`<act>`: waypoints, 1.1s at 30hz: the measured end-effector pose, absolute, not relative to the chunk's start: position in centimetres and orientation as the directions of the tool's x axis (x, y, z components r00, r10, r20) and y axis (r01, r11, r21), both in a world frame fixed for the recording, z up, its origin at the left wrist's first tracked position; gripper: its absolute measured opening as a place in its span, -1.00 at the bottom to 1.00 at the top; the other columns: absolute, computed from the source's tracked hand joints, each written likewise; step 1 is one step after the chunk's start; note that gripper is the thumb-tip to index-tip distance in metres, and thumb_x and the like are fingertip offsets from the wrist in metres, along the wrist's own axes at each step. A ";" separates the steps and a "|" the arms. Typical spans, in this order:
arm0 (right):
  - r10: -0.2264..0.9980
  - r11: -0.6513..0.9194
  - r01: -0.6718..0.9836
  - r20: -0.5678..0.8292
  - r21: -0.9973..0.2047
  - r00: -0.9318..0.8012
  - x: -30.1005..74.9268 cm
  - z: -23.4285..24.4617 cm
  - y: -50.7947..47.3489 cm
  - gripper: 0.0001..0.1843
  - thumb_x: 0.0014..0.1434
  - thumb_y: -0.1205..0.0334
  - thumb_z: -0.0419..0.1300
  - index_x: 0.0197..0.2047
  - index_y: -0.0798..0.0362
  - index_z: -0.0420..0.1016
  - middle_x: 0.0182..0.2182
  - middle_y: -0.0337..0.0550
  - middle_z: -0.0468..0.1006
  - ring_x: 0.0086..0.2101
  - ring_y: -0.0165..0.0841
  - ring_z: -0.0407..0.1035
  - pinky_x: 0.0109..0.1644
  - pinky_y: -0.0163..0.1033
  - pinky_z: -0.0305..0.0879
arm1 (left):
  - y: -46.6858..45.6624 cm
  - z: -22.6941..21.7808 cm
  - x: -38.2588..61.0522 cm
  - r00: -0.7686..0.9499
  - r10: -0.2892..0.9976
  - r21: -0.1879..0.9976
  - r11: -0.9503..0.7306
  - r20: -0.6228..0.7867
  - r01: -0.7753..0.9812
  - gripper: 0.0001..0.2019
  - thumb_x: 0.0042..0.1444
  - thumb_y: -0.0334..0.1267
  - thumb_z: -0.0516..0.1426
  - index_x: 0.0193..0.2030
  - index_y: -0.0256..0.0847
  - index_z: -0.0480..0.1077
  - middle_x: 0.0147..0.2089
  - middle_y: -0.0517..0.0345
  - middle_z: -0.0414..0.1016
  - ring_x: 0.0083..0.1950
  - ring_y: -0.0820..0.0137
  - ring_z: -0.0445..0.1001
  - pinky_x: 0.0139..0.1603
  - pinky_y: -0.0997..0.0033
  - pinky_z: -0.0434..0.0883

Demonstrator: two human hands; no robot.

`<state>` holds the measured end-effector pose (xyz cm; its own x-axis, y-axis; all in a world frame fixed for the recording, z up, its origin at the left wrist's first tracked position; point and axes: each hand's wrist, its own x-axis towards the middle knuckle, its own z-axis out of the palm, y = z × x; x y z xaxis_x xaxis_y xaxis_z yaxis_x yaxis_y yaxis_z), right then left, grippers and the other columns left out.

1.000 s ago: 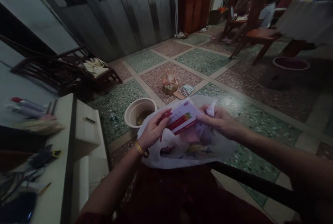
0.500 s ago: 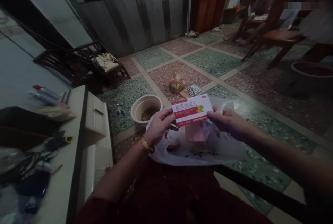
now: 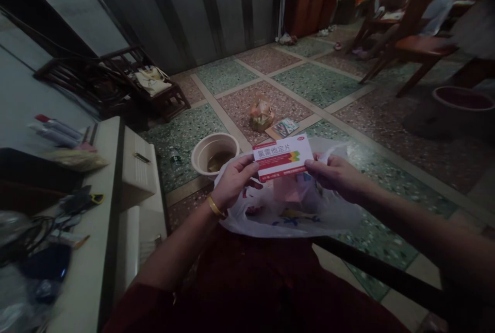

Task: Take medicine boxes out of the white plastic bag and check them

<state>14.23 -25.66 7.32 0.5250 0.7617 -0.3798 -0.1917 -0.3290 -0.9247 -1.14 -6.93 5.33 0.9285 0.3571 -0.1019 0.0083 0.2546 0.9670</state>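
A white and red medicine box [image 3: 282,157] with Chinese lettering is held up between both hands, its printed face towards me. My left hand [image 3: 234,181], with a gold bracelet at the wrist, pinches the box's left edge. The right edge is gripped between the thumb and fingers of my right hand [image 3: 334,174]. Right below the box, a translucent white plastic bag [image 3: 266,222] lies open over my lap. Inside it are a pink item [image 3: 288,191] and other packets that I cannot make out.
To the left stands a pale cabinet [image 3: 106,183] with cables and bottles on top. A beige bucket [image 3: 215,150] with brownish liquid sits on the tiled floor. Ahead lie a tied bag [image 3: 261,114] and a booklet [image 3: 284,128]. A person sits among wooden chairs [image 3: 423,47] at right.
My view has tipped slightly down and shifted a little. Both hands keep hold of the medicine box, which stays almost in the same place above the bag.
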 end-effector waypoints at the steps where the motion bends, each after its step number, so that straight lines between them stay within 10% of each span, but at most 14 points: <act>1: 0.761 -0.332 -0.188 -0.380 -0.924 0.526 14.2 7.4 -25.7 -0.28 -0.23 -0.29 0.34 -0.29 0.16 0.26 -0.61 -0.35 0.07 -0.65 -0.65 -0.16 -0.62 -0.42 -0.36 | -6.9 5.3 -1.1 0.928 0.358 0.968 0.252 -0.102 0.009 -0.45 0.00 -0.01 0.27 0.08 -0.30 0.43 -0.13 -0.02 0.55 -0.40 0.51 0.45 -0.47 0.54 0.47; 33: 0.755 -0.408 -0.162 -0.432 -0.899 0.494 14.5 6.5 -25.6 -0.18 -0.31 -0.38 0.34 -0.30 0.17 0.22 -0.62 -0.37 0.04 -0.64 -0.67 -0.16 -0.61 -0.44 -0.35 | -6.8 4.8 -1.7 0.904 0.396 0.970 0.231 -0.162 0.073 -0.44 -0.03 -0.01 0.27 0.07 -0.29 0.42 -0.21 0.02 0.54 -0.44 0.50 0.44 -0.58 0.59 0.39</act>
